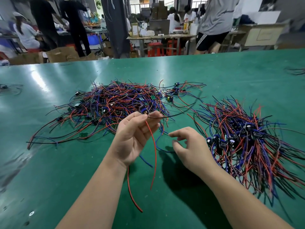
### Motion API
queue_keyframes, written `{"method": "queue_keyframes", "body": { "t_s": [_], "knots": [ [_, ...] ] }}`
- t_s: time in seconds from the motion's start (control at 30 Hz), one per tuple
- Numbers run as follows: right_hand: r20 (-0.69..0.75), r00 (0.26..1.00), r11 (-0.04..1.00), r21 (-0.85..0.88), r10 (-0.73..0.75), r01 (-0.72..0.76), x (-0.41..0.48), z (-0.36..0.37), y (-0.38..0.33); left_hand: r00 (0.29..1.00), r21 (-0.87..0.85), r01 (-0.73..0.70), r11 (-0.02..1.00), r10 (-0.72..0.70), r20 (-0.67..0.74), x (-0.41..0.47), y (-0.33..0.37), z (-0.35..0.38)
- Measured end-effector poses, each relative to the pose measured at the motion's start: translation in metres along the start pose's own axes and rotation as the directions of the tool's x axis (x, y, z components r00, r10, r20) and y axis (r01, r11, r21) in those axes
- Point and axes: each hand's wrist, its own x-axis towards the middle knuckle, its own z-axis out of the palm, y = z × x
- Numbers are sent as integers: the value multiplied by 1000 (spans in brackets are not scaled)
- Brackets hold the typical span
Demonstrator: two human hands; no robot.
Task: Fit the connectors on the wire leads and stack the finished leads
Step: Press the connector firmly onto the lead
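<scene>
L hand: palm up, raised over the desk, in front of the loose heap; fingers pinch a small blue connector at its base.
Held lead: black wire runs right from the pinch; red wire hangs down past the palm, tip low over the desk.
2nd red wire: comes out from under the L wrist and runs toward the near edge; can't tell if it's joined to the same connector.
Blue wire: lies on the desk btwn the two hands.
R hand: just beside L hand, palm down, above the desk; its fingers are loosely curled, fairly wide, holding nothing.
Loose heap: tangled red/blue/black leads w/ small green boards, desk centre, behind L hand.
Stack: right of R hand; leads roughly parallel, blue connector ends bunched together, wire tails fanned out.
Small group: a few leads w/ blue parts, far side, btwn heap & stack.
Desk surface: green mat, glare at far left.
Bkgd: people at other benches, red stools, cardboard boxes; blurry.
</scene>
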Motion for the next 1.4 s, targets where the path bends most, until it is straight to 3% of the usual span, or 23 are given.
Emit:
{"method": "queue_keyframes", "body": {
  "t_s": [0.07,0.13,0.2,0.27,0.33,0.4,0.63,0.77,0.87,0.97,1.03,1.1,1.17,1.3,1.4],
  "knots": [
    [-46,996,987,142,83,-75,2,-3,-3,994,-2,44,999,-44,102,-6,2,7],
    [21,979,904,380,205,-197,5,-6,-6,987,38,78,996,-82,140,-9,2,13],
    [243,941,654,677,236,-339,6,-10,-10,978,82,129,988,-141,152,-11,1,18],
    [432,890,345,821,145,-455,5,-15,-15,963,166,181,969,-209,172,-12,-3,21],
    [462,884,211,860,66,-465,5,-19,-16,944,280,230,932,-283,168,-13,-9,23],
    [429,902,162,887,50,-432,6,-23,-15,922,354,287,890,-357,150,-15,-13,24],
    [409,907,290,860,103,-421,8,-30,-6,881,472,359,805,-459,113,-14,-14,21],
    [361,920,470,793,152,-389,8,-30,-2,941,437,323,840,-335,-52,-12,-26,24],
    [282,926,535,757,249,-374,10,-30,0,947,429,311,848,-315,-64,-12,-31,24],
    [220,923,501,787,316,-359,12,-34,-1,939,490,308,815,-342,-21,-13,-27,24],
    [145,910,446,835,387,-323,17,-40,2,905,620,311,720,-424,38,-17,-24,22],
    [56,871,368,892,488,-264,23,-52,10,816,760,318,566,-572,84,-23,-27,23],
    [-3,828,317,924,561,-212,27,-63,19,743,808,325,491,-662,104,-28,-35,28],
    [-70,792,373,905,606,-205,26,-59,26,833,761,291,580,-544,96,-28,-43,37],
    [-286,774,532,843,565,-77,24,-59,21,926,611,295,734,-378,7,-21,-35,36]
  ]
}}
